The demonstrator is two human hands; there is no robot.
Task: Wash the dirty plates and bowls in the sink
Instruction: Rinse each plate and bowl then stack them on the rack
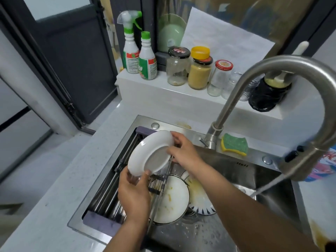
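Nearest to me, the person's left hand [133,190] is gripping the lower rim of a white plate [151,153], thumb over the edge and fingers curled beneath. Just right of that hand, down in the sink [236,171], 2 dirty dishes are lying overlapped: a black-rimmed plate [172,199] flecked with yellow scraps and a patterned plate [200,200] smeared yellow.

The white plate is hanging in the air between both hands, its underside facing up, tilted so it is running from low-left to high-right. The right hand [183,150] is pinching its far upper rim.

Directly under the plate, the drying rack [109,188] is spanning the sink's left side, its bars running near to far, roughly along the plate's tilt. The plate looks clean, so I am guessing it is heading for the rack. The left hand is closer to the bars and would be guiding the low edge in. The right forearm is crossing above the dirty pair.

Farther right, water [269,184] is streaming from the faucet [272,66], well apart from the plate. A green sponge [234,143] is sitting on the sink's back rim. Beyond, jars [177,66] and 2 spray bottles [130,50] are standing on the ledge.
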